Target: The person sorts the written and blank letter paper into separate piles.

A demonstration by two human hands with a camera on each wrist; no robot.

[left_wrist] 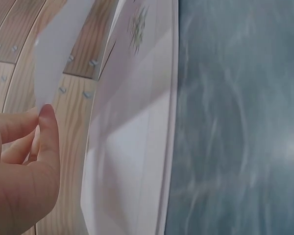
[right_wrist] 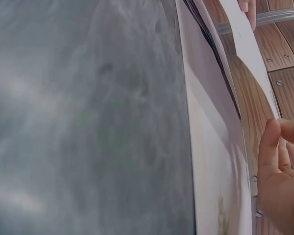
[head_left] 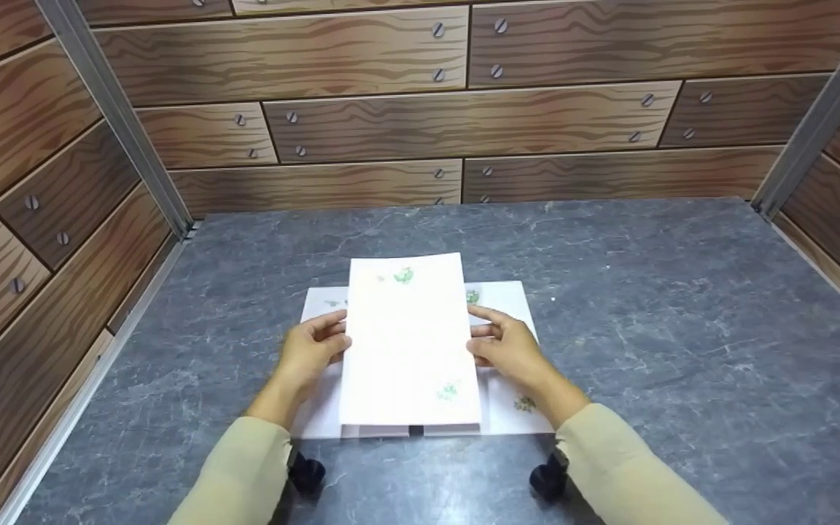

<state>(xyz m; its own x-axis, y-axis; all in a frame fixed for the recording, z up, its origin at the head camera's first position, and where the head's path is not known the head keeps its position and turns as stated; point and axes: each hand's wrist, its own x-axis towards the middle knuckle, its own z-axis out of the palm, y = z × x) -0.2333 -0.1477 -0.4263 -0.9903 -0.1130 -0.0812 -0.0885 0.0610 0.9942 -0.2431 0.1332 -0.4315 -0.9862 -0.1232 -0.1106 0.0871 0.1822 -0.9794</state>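
Note:
A white sheet of paper (head_left: 409, 343) with small green plant prints is held up over a wider white folder-like item (head_left: 504, 412) on the table. My left hand (head_left: 310, 350) pinches the sheet's left edge between thumb and fingers. On the opposite edge, my right hand (head_left: 511, 346) pinches it the same way. The left wrist view shows the sheet (left_wrist: 59, 54) raised apart from the folder-like item (left_wrist: 127, 137), which has layered edges and a leafy print. A dark strip (head_left: 416, 431) shows at its front middle; the sheet hides most of its centre.
The grey marbled table (head_left: 682, 350) extends around the papers. Wood-patterned walls (head_left: 362, 131) with metal corner posts (head_left: 117, 109) enclose the back and sides. Black wrist-worn devices (head_left: 307, 474) sit under the sleeves. A tiny white speck (head_left: 553, 298) lies right of the papers.

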